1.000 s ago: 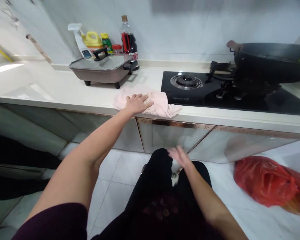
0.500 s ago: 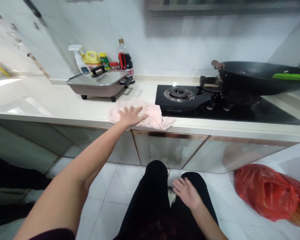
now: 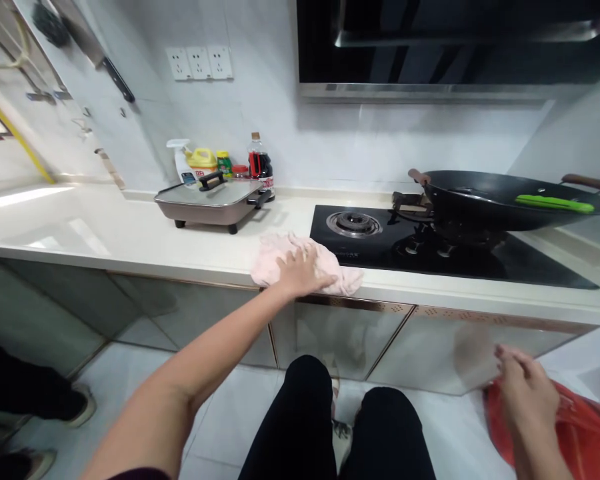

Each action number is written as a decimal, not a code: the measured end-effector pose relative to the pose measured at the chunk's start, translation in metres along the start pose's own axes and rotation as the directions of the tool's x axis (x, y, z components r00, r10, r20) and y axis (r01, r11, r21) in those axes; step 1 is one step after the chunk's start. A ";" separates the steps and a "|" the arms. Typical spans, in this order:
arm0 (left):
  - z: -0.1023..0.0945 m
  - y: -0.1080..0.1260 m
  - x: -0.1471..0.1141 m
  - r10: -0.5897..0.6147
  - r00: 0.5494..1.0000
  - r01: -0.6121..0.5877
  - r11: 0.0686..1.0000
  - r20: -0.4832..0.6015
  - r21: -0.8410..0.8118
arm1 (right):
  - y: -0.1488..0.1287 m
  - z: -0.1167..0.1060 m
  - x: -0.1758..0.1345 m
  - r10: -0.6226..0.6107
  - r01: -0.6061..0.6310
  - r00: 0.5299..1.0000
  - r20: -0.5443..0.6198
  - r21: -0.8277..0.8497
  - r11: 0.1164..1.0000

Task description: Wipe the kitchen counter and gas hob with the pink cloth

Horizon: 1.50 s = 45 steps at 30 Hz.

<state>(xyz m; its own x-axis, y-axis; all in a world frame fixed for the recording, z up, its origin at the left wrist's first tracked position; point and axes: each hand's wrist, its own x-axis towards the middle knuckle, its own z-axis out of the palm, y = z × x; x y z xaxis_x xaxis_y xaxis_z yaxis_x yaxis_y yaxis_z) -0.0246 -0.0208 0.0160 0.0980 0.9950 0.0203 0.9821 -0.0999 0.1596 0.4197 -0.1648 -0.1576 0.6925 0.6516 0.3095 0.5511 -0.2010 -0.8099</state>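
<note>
A pink cloth (image 3: 270,260) lies crumpled on the white countertop (image 3: 215,257), against the front left corner of the black gas hob (image 3: 380,257). My left hand (image 3: 303,272) presses down on it from above, palm down with the fingers laid out over the fabric and the thumb pointing right. Low on the right, clear of the counter, hovers my right hand (image 3: 527,387). Its fingers are curled in, and I see nothing in them. Behind it is a red plastic bag (image 3: 580,433) on the floor.
An electric pan (image 3: 205,210) with a glass lid stands left of the cloth. Several bottles, among them a dark sauce bottle (image 3: 261,170), line the wall. A wok (image 3: 480,200) with a green-handled utensil (image 3: 555,203) sits on the right burner under the range hood (image 3: 430,47).
My left hand and the cloth have slid right along the counter edge. My right hand has swung from above my legs out to the right, its fingers now curled. The view has tilted up.
</note>
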 end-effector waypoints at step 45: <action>-0.049 -0.247 -0.031 -0.373 0.908 0.401 0.905 -0.191 0.141 | -0.150 0.092 0.123 -0.149 0.209 0.977 0.154 -0.525 0.825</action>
<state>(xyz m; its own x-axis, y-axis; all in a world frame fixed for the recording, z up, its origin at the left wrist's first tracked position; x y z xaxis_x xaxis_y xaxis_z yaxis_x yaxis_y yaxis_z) -0.2785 -0.0274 0.0240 -0.3078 0.9400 0.1473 0.9509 0.3092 0.0136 0.3791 0.0132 -0.0436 0.5223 0.7794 0.3461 0.8437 -0.4134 -0.3424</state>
